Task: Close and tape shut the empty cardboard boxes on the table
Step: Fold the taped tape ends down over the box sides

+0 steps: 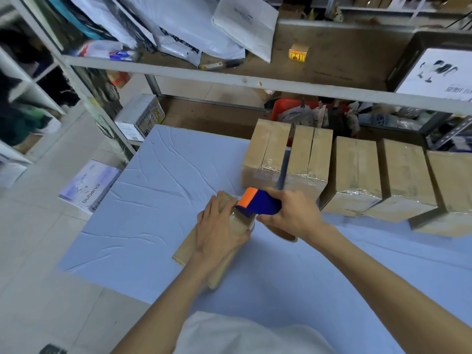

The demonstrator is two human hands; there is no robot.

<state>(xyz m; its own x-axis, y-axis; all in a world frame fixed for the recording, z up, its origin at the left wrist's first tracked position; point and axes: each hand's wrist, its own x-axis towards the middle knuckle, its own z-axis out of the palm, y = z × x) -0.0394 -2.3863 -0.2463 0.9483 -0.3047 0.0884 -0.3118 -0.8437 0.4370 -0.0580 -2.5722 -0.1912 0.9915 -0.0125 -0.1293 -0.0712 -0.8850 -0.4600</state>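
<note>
Currently taping the small box (189, 247), lying lengthwise near the middle of the table (153, 200) on its blue cover. Pressing down on it with the left hand (222, 231), fingers fairly straight and spread across the top, thumb along the right edge. Likely done to hold the flaps shut and stop the box sliding under the pull of the tape.

Gripping the blue-and-orange tape dispenser (258, 201) with the right hand (293, 213), fingers wrapped round its body. Orange end set against the far part of the box, just beside the left fingertips; roll tucked underneath, partly hidden. Seemingly laying or cutting a clear strip over the top seam; cannot tell which.

Parked along the far right: a row of taped boxes (355, 175), side by side, presumably finished and set out of the way of the working spot. Probably late in the task, with no open box in view.
</note>
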